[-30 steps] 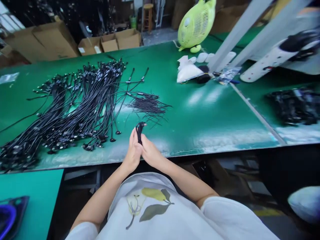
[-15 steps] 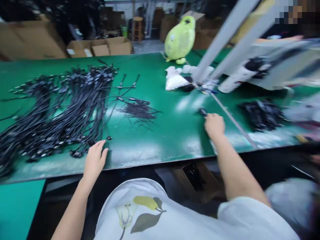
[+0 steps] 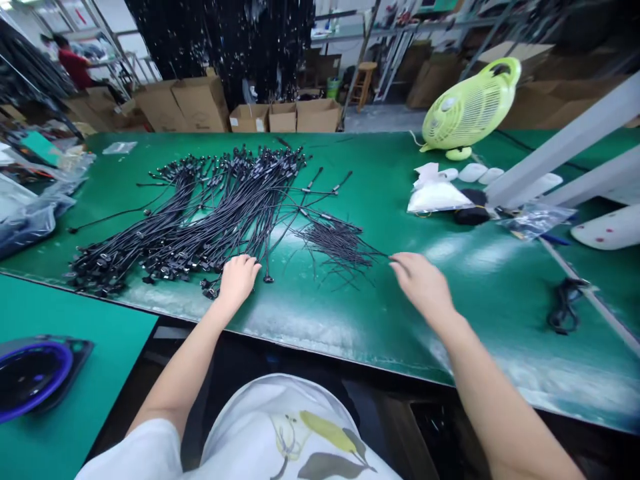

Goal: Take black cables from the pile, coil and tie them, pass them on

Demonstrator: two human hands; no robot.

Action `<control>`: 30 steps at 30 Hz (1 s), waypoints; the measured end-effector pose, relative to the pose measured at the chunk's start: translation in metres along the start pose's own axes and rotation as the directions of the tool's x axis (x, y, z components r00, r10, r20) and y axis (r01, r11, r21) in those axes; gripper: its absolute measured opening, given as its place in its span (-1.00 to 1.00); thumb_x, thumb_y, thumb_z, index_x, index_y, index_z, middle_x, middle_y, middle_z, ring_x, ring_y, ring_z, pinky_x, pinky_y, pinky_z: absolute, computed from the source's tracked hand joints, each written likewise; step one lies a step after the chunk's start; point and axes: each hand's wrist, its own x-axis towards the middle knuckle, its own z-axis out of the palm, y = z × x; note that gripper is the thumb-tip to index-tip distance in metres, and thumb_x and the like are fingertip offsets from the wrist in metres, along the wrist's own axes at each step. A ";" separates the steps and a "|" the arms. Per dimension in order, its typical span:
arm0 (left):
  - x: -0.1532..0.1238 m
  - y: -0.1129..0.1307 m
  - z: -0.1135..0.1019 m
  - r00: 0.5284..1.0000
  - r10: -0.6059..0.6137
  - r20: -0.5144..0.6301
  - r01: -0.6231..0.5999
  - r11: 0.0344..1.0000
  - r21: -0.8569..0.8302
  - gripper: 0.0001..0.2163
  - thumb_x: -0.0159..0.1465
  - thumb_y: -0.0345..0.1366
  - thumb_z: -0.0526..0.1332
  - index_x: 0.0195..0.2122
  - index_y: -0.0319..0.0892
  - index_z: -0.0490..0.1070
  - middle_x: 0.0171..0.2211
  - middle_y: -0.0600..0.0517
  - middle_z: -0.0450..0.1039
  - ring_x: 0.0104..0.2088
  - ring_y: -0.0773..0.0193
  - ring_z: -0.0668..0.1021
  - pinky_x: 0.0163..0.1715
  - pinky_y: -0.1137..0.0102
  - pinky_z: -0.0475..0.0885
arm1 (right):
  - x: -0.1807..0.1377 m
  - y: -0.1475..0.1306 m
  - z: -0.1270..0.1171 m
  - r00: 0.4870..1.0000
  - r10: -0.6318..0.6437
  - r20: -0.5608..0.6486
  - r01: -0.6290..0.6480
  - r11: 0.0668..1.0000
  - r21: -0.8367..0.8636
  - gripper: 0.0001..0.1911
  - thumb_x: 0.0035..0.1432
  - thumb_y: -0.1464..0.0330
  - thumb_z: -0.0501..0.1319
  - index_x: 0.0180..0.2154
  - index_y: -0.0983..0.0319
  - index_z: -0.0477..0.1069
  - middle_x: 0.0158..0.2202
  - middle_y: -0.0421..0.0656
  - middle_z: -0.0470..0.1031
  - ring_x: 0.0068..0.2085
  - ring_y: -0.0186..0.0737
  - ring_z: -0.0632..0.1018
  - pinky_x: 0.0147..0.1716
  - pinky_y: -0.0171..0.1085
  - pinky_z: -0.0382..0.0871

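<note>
Clearly, we see small grey tags toward the far ends of the black cables, but any print on them is too small to read. Our right hand is at the pile of thin black ties, which lies between nine and ten o'clock from its fingertips. Its thumb and forefinger are drawn together at the tip of one outlying tie; we cannot tell whether they pinch it. Our left hand has its fingers bent at the near edge of the heaped cables, which spread from nine round to one o'clock of it; whether it grasps any is hidden.

The cables are slim and flexible, with chunky plugs at the near ends; the ties are shorter, straighter and finer. From the right hand, a coiled black cord lies past three o'clock, a white plastic bag at twelve, and a lime-green fan with a slotted grille at one, on the glossy green tabletop.
</note>
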 end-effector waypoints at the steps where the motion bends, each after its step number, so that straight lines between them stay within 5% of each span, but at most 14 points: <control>1: 0.007 0.006 0.002 1.000 -0.010 -0.002 0.010 0.999 -0.040 -0.70 0.37 -0.16 0.07 -0.08 -0.25 0.45 0.01 -0.26 0.42 0.03 -0.11 0.41 0.04 0.08 0.29 | 0.007 -0.025 0.008 0.998 -0.057 0.035 0.056 0.998 0.029 -0.61 0.34 0.22 -0.05 -0.11 0.21 0.51 -0.06 0.01 0.53 -0.04 -0.03 0.54 -0.04 -0.07 0.43; 5: 0.027 0.023 0.008 0.997 -0.075 0.015 0.076 0.972 -0.223 -0.82 0.23 -0.33 0.25 -0.19 -0.33 0.43 -0.08 -0.32 0.41 0.03 -0.15 0.42 0.06 0.04 0.29 | 0.029 -0.106 0.027 0.938 -0.305 0.163 0.287 0.950 0.125 -0.69 0.34 0.34 0.01 -0.13 0.25 0.51 -0.08 -0.03 0.55 -0.07 -0.10 0.55 -0.03 -0.15 0.40; 11: 0.019 0.003 -0.019 0.995 -0.088 -0.056 0.054 0.892 -0.448 -0.74 0.35 -0.37 -0.01 -0.03 -0.25 0.39 -0.02 -0.18 0.45 -0.08 0.16 0.54 -0.04 0.26 0.43 | 0.058 -0.171 0.029 0.896 -0.419 0.146 0.386 0.899 0.206 -0.61 0.35 0.36 0.00 0.16 0.22 0.31 0.08 -0.03 0.43 -0.02 -0.11 0.52 -0.05 -0.17 0.42; 17: -0.006 -0.024 -0.065 0.979 -0.115 0.168 0.202 0.447 -0.871 -0.64 0.31 -0.12 0.07 -0.06 -0.29 0.44 -0.39 -0.05 0.51 -0.41 0.26 0.55 -0.32 0.36 0.47 | 0.132 -0.242 0.063 0.878 -0.426 0.218 0.385 0.900 0.205 -0.44 0.36 0.34 0.01 0.34 0.16 -0.03 0.14 -0.06 0.35 0.05 -0.22 0.47 -0.03 -0.30 0.38; 20: -0.018 -0.044 -0.066 0.986 -0.140 0.095 0.164 0.658 -0.735 -0.70 0.29 -0.17 0.08 -0.11 -0.23 0.45 -0.24 -0.08 0.53 -0.35 0.23 0.56 -0.26 0.31 0.48 | 0.174 -0.256 0.080 0.908 -0.347 0.234 0.331 0.938 0.107 -0.46 0.35 0.43 -0.08 0.33 0.22 -0.01 0.22 0.01 0.25 0.08 -0.21 0.44 -0.06 -0.30 0.37; 23: -0.028 -0.065 -0.055 0.999 -0.038 0.012 0.040 0.883 -0.468 -0.74 0.31 -0.26 0.01 -0.16 -0.18 0.47 -0.10 -0.10 0.52 -0.19 0.16 0.58 -0.08 0.23 0.46 | 0.206 -0.250 0.084 0.924 -0.290 0.250 0.295 0.955 0.020 -0.48 0.30 0.50 -0.06 0.27 0.32 0.10 0.18 0.13 0.27 0.01 -0.13 0.47 -0.14 -0.25 0.37; 27: -0.028 -0.088 -0.047 1.000 -0.012 -0.024 0.005 0.962 -0.271 -0.69 0.37 -0.22 -0.03 -0.07 -0.18 0.45 -0.05 -0.13 0.51 -0.03 0.08 0.54 0.03 0.19 0.43 | 0.236 -0.241 0.070 0.902 -0.332 0.275 0.362 0.930 -0.067 -0.67 0.25 0.55 -0.03 -0.03 0.43 0.40 -0.13 0.16 0.46 -0.11 -0.09 0.48 -0.14 -0.21 0.33; 30: -0.016 -0.105 -0.050 0.971 -0.078 -0.224 0.044 0.987 -0.155 -0.56 0.38 -0.18 0.01 0.21 -0.31 0.22 0.16 -0.29 0.34 0.15 -0.05 0.42 0.12 0.09 0.35 | 0.244 -0.247 0.043 0.886 -0.417 0.202 0.444 0.888 -0.115 -0.62 0.30 0.54 -0.13 0.00 0.41 0.37 -0.04 0.19 0.40 0.00 -0.04 0.40 -0.03 -0.14 0.25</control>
